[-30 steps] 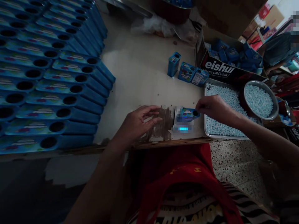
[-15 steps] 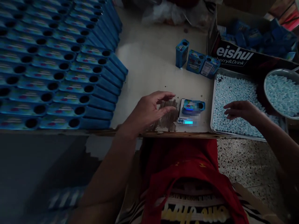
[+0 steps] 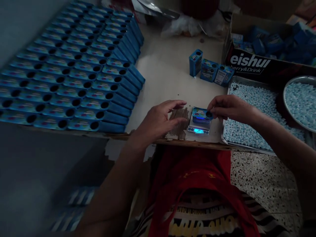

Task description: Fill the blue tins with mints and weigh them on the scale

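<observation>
A blue candy box (image 3: 199, 113) with a round dark opening at its right end stands on a small digital scale (image 3: 191, 129) with a lit display. Just left of the scale, my left hand (image 3: 161, 120) is open, thumb and fingers curved apart around nothing. My right hand (image 3: 228, 107) has its fingertips pinched together at the box's opening. What they hold, if anything, is too small to make out. Beneath that hand and to its right lies a metal tray (image 3: 223, 140) of small pale blue candies (image 3: 249, 133).
Rows of blue boxes (image 3: 81, 93) stand packed on the left. Three more boxes (image 3: 208, 70) stand behind the scale. At the back right, a black carton (image 3: 249, 62) holds several blue boxes. A round metal bowl (image 3: 285, 93) of candies sits over the tray's right side.
My right hand has moved left from above the candy tray to the box's opening, and its fingers have closed together. My left hand keeps its place by the scale. The view has shifted slightly.
</observation>
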{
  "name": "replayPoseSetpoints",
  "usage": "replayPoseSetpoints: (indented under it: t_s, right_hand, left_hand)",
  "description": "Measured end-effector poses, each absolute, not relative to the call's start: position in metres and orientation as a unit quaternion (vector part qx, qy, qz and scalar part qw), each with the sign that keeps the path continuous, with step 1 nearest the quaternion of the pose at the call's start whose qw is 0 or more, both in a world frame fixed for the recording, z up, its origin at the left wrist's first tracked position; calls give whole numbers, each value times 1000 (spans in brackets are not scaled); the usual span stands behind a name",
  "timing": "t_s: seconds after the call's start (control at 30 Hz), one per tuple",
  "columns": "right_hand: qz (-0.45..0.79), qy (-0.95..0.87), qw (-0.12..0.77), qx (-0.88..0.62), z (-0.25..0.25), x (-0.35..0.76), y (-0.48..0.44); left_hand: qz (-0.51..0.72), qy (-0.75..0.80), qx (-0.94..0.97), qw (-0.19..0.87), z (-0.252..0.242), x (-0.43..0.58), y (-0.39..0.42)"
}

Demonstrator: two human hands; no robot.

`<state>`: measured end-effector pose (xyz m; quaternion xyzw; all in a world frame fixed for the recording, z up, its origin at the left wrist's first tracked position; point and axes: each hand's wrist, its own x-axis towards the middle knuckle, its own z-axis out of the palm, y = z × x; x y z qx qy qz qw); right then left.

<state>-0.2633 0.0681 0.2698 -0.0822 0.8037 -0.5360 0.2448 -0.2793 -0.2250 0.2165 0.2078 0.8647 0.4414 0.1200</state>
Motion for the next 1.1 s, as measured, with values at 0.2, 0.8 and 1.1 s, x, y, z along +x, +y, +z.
replayPoseSetpoints:
  t_s: [0.2,0.8,1.1]
  right_hand:
    - [-581,784,214,-43,278,-257,74]
    - [7,963,154,-223,296,-261,12]
    - [13,992,116,-48,264,-224,140]
  left_hand:
    - [453,863,191,116,208,-285,-214]
    - [465,850,209,130,183,-286,-230]
    - [453,860,213,103,180,-295,-240]
